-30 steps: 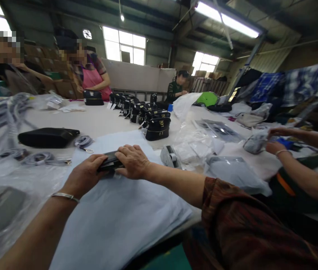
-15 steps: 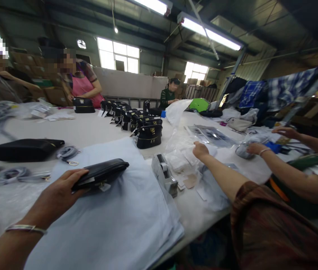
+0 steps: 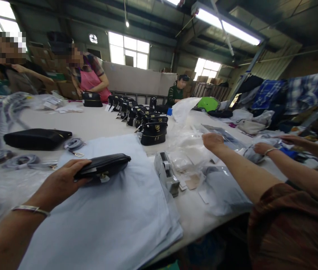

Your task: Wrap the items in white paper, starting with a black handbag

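My left hand (image 3: 66,180) grips the near end of a small black bag (image 3: 109,167), thumb below and fingers on top. The bag is over a stack of pale blue-grey sheets (image 3: 105,225). Stretched out to the right, my right hand (image 3: 213,141) is over clear plastic bags (image 3: 182,150); its fingers curl together, and whatever they hold is hidden. A tape dispenser (image 3: 167,174) stands at the right edge of the sheets. Beyond the sheets lies a coiled grey strap (image 3: 74,144) with a gold clasp.
A row of black handbags (image 3: 154,131) runs away across the table. At the left lies another black bag (image 3: 38,138). A co-worker's hands (image 3: 262,148) are close to my right arm. Across the table stands a person in a pink apron (image 3: 91,80).
My right hand has moved a little to the right over the plastic bags. The view has shifted slightly. My left hand still has the black bag.
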A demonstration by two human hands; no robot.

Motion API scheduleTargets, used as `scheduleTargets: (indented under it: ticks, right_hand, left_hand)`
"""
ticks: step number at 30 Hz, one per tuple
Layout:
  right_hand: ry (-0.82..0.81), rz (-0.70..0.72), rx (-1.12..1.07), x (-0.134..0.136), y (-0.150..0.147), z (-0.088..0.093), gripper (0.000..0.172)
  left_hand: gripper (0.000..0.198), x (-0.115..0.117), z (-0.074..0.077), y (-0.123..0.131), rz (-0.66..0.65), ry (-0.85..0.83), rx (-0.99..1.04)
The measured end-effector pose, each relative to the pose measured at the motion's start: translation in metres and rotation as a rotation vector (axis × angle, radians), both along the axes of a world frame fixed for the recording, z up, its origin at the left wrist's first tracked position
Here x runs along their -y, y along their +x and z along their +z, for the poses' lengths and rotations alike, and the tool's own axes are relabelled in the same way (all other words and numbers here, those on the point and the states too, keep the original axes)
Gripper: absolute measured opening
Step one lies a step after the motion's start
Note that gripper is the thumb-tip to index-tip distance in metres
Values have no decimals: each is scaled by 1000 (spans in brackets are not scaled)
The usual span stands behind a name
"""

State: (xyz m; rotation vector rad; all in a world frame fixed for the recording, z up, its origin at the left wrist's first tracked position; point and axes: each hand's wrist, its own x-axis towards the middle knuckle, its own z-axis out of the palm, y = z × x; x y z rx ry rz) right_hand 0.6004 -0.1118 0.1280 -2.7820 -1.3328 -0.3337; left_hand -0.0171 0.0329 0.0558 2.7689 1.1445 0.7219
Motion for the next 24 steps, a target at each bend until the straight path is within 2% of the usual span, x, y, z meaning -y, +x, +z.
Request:
scheduleTargets:
  ticks: [3,7,9,11,14,17,20,24]
  right_hand:
    - [-26,13,50,11,2,19,28]
    - [106,39,43,16,5,37,29]
    - [219,77,-40,15,-2,44,29]
    - [377,133,-232,11,-21,48,30]
    - [546,312,-626,1,-74,41,36]
    - [531,560,-854,-4,-150,19,44]
    - [493,812,-800,7,-232,-10,37]
    - [377,1281,-556,38,-318,-52,19]
  left_hand:
    - [48,0,0,-1,-15,1,8]
    - [49,1,0,-3,-28,-4,31]
    - [50,1,-1,-4,-34,-18,46]
    - [53,1,-2,-5,-43,-28,61]
    - [54,3,-2,-5,-53,-59,92]
    - [51,8,3,-5,-51,-89,113]
    - [51,13,8,-5,-34,-108,98]
    - [54,13,9,-4,-27,-115,90]
